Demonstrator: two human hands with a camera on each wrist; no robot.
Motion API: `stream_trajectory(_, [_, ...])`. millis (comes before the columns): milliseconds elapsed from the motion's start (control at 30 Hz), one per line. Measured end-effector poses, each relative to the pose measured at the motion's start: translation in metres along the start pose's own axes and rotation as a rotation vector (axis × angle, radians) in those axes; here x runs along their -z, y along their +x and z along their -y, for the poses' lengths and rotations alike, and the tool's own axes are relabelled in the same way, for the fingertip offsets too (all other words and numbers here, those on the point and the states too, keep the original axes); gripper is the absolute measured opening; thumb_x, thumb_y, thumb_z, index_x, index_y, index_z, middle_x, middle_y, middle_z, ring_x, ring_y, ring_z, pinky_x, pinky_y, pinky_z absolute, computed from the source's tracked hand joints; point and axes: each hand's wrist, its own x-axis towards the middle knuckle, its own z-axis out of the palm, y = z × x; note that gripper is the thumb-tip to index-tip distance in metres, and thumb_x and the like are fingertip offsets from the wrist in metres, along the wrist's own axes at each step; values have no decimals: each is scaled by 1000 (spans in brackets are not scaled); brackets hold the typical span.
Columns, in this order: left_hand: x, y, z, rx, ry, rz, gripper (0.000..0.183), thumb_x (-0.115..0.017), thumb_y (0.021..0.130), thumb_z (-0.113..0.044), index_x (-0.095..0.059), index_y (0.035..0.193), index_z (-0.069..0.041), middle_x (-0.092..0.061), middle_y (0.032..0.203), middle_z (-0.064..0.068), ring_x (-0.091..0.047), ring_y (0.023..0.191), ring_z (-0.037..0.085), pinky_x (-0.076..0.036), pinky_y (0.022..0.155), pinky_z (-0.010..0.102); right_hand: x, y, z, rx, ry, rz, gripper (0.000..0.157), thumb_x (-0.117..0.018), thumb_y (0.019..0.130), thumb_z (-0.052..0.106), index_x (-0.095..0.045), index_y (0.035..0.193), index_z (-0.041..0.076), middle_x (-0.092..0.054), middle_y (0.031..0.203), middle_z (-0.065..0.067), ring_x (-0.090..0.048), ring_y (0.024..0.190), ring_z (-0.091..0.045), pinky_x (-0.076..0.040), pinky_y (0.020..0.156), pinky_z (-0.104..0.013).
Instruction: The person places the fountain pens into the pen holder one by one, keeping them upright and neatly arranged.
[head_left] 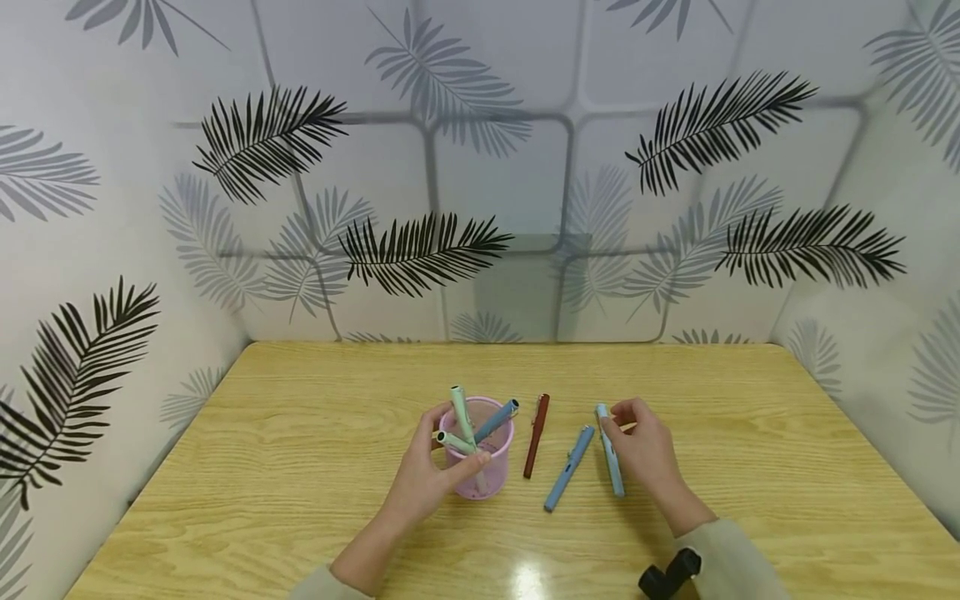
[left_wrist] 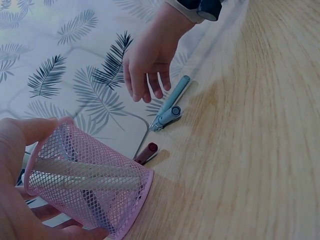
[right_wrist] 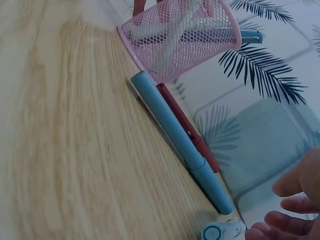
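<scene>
My left hand (head_left: 426, 479) grips a pink mesh pen holder (head_left: 495, 473), thumb and fingers around its side. Two pale green pens (head_left: 462, 414) and a blue pen (head_left: 497, 422) stand tilted inside it. Beside the light blue pen (head_left: 611, 454) is my right hand (head_left: 647, 442), its fingers loosely bent and near the pen's upper end. In the left wrist view the right hand (left_wrist: 152, 57) hangs above the table pens with its fingers apart, nothing seen between them. Another blue pen (right_wrist: 175, 130) and a dark red pen (right_wrist: 182, 117) lie between holder and right hand.
The wood-grain table (head_left: 300, 433) carries the holder and the loose pens. Behind it and at both sides stand pale walls (head_left: 510, 183) with a leaf pattern. A black device (head_left: 670, 575) sits at the right wrist.
</scene>
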Motion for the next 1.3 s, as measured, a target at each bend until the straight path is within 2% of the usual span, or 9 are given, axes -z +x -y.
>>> stream_trajectory(100, [0,0,0,-9,-2,0,71,-72,80,-34,-34,138,-20,-42,129,6,-41,113,31,-39,88,54,-1,3,-4,0,-13,-3,23,-59,90,15,-55,105,-2,-60,92,-15,-58,79,-27,-46,63,-32])
stream_trajectory(333, [3,-9,-35,5,-21,15,69,-71,82,-17,-33,138,-4,-41,129,18,-40,112,37,-36,89,58,-4,10,-9,-28,-48,16,25,-59,90,15,-54,105,-4,-59,91,-16,-56,75,-25,-44,60,-31])
stream_trajectory(533, [3,-10,-39,21,-13,8,69,-71,82,-20,-33,138,-4,-42,130,18,-40,112,38,-37,88,58,-5,13,-11,-53,-97,53,30,-59,90,17,-54,106,-7,-59,94,-21,-57,80,-28,-47,63,-37])
stream_trajectory(667, [2,-8,-32,26,-17,12,70,-71,82,-21,-33,138,-5,-41,131,18,-40,112,39,-38,86,57,-6,16,-12,-84,-117,76,33,-58,90,19,-53,107,-9,-58,97,-24,-57,81,-30,-48,64,-39])
stream_trajectory(1000, [-1,0,1,24,-5,-6,74,-73,80,-34,-32,140,-22,-39,137,6,-40,115,35,-41,85,55,-7,24,-4,-130,-193,156,45,-54,92,23,-48,115,-14,-59,99,-27,-54,73,-25,-46,61,-36])
stream_trajectory(1033, [-1,1,1,23,-5,-6,74,-73,80,-34,-32,140,-22,-40,136,6,-40,115,34,-40,85,55,-8,25,-3,-135,-198,156,44,-53,92,23,-49,114,-14,-58,95,-25,-52,70,-24,-45,59,-34])
stream_trajectory(1133, [-1,0,-4,26,-6,-8,73,-73,80,-31,-32,140,-20,-41,133,8,-40,114,34,-39,86,55,-9,28,-1,-152,-213,155,31,-53,91,22,-56,84,-7,-52,67,-11,-44,55,-17,-38,49,-28])
stream_trajectory(1200, [0,-2,-11,24,-11,-9,72,-73,81,-27,-33,140,-15,-42,131,11,-40,113,35,-38,87,56,-10,30,-1,-158,-217,156,33,-54,90,22,-50,64,2,-41,54,-2,-36,47,-13,-32,44,-25])
stream_trajectory(1300, [2,-6,-24,24,-20,-7,71,-72,81,-21,-33,139,-9,-42,129,16,-40,112,36,-37,88,57,-12,32,-2,-169,-224,168,39,-54,90,21,-40,55,12,-33,47,3,-32,42,-11,-28,41,-24])
